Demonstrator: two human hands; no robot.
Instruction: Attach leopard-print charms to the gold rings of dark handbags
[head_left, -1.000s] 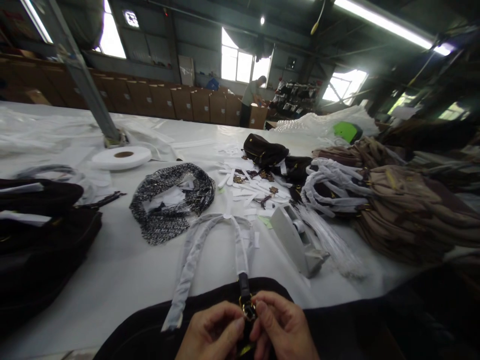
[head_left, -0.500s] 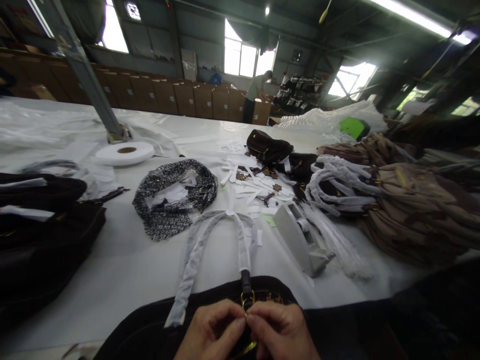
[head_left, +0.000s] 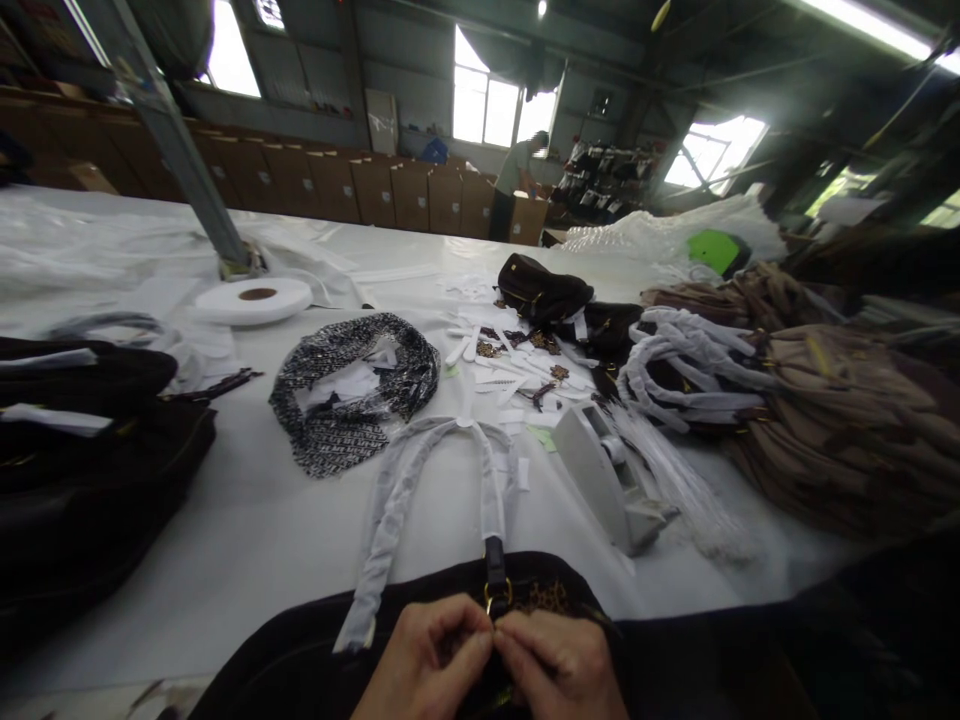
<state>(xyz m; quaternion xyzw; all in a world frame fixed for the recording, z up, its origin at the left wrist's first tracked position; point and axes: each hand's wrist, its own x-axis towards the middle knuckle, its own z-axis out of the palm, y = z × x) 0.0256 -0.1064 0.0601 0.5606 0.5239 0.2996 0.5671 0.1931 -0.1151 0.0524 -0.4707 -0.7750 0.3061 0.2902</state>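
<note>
A dark brown bag [head_left: 300, 650] lies at the near edge of the white table [head_left: 247, 540]. Its handle [head_left: 420, 480], wrapped in white paper, arches away from me and ends in a gold ring [head_left: 497, 596]. My left hand [head_left: 424, 665] and my right hand [head_left: 559, 665] sit side by side on the bag just below that ring. Both have their fingers curled and their tips pinched together on something small that I cannot make out.
A grey tape dispenser [head_left: 604, 480] stands right of the handle. A bundle of dark patterned straps [head_left: 352, 390], white paper strips, a white tape roll [head_left: 251, 298], dark bags [head_left: 82, 440] at left and tan bags [head_left: 840, 410] at right lie around. A person stands by boxes far back [head_left: 517, 190].
My fingertips have slipped from the gold ring to just below it and drawn closer together. The view has tipped slightly, so the table sits a bit higher in the picture.
</note>
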